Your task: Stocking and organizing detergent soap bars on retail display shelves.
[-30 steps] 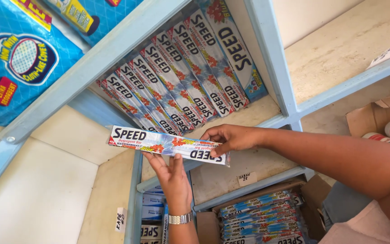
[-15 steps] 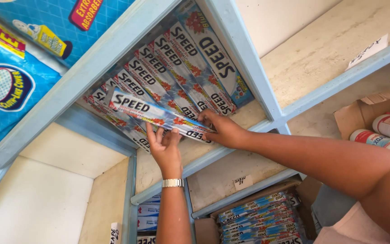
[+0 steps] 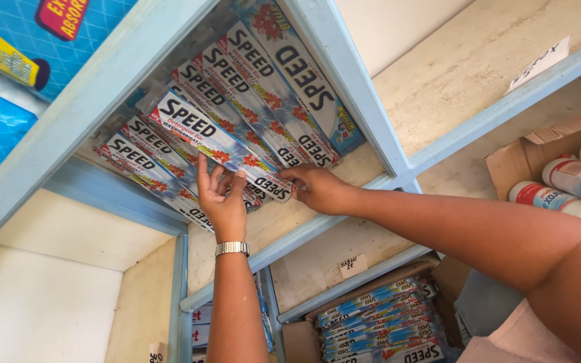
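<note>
A long, flat detergent bar pack [image 3: 200,131], white and blue with red splashes, lies on top of a slanting row of several identical packs [image 3: 270,87] in a pale blue wooden shelf compartment [image 3: 371,114]. My left hand [image 3: 222,202], with a metal watch on its wrist, presses its fingers up against the pack's lower side. At the pack's near end, my right hand [image 3: 317,188] grips it with the fingertips, just above the shelf board [image 3: 290,222].
Big blue plastic packages [image 3: 8,81] fill the upper left compartment. A cardboard box [image 3: 526,158] with white cylindrical containers stands at the right. Below, an open box holds more bar packs [image 3: 378,323]. Paper price tags [image 3: 352,265] are stuck on the shelf edges.
Both hands have carried the pack up from in front of the shelf and laid it onto the row inside the compartment. The view has moved closer.
</note>
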